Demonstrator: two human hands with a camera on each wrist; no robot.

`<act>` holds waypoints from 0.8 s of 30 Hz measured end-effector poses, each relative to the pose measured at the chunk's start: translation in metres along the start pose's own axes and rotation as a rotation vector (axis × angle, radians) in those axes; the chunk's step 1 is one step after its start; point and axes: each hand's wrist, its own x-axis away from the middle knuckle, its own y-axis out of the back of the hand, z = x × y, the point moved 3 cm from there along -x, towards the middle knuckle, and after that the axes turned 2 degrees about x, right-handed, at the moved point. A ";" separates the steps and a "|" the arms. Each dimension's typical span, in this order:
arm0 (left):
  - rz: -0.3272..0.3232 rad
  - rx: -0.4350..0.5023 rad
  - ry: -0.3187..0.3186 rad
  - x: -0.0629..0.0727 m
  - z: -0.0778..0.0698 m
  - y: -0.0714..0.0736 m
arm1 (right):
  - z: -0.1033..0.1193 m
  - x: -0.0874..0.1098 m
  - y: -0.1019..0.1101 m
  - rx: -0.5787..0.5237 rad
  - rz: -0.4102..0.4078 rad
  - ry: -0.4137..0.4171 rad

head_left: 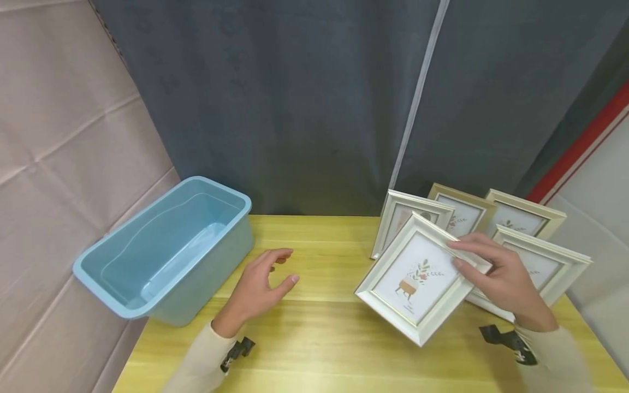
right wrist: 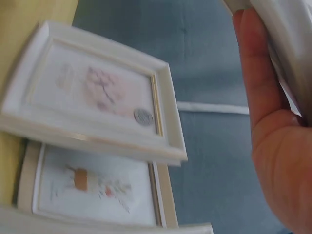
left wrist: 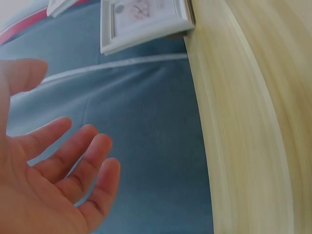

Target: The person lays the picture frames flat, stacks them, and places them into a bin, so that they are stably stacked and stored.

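My right hand (head_left: 508,278) grips a white picture frame (head_left: 417,278) by its upper right edge, thumb on the front. The frame is tilted above the table and shows a potted plant print. In the right wrist view the fingers of the right hand (right wrist: 273,117) lie along the held frame (right wrist: 295,44), which is cut off by the view. My left hand (head_left: 255,289) hovers over the middle of the table with nothing in it. Its fingers are loosely bent and spread in the left wrist view, where the left hand (left wrist: 58,175) shows its palm.
Behind the held frame stand a white frame (head_left: 380,234), a tan frame (head_left: 484,218), a cream frame (head_left: 552,221) and another white frame (head_left: 572,265). A blue plastic bin (head_left: 223,262) stands at the left on the wooden table (head_left: 314,338). A dark curtain (head_left: 295,109) hangs behind.
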 end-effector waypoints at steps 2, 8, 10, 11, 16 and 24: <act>0.012 0.063 -0.006 -0.003 -0.003 -0.005 | 0.000 -0.002 -0.007 -0.021 0.007 -0.019; 0.051 0.185 -0.030 -0.012 -0.009 -0.022 | 0.002 -0.005 -0.024 -0.041 0.038 -0.041; 0.065 0.230 -0.039 -0.015 -0.011 -0.028 | 0.001 -0.005 -0.029 -0.049 0.060 -0.063; 0.075 0.254 -0.043 -0.016 -0.012 -0.032 | 0.001 -0.005 -0.031 -0.063 0.069 -0.074; 0.141 0.402 -0.085 -0.022 -0.013 -0.050 | 0.001 -0.005 -0.043 -0.150 0.094 -0.103; 0.358 0.712 -0.055 -0.030 -0.015 -0.076 | -0.003 -0.004 -0.068 -0.296 0.120 -0.163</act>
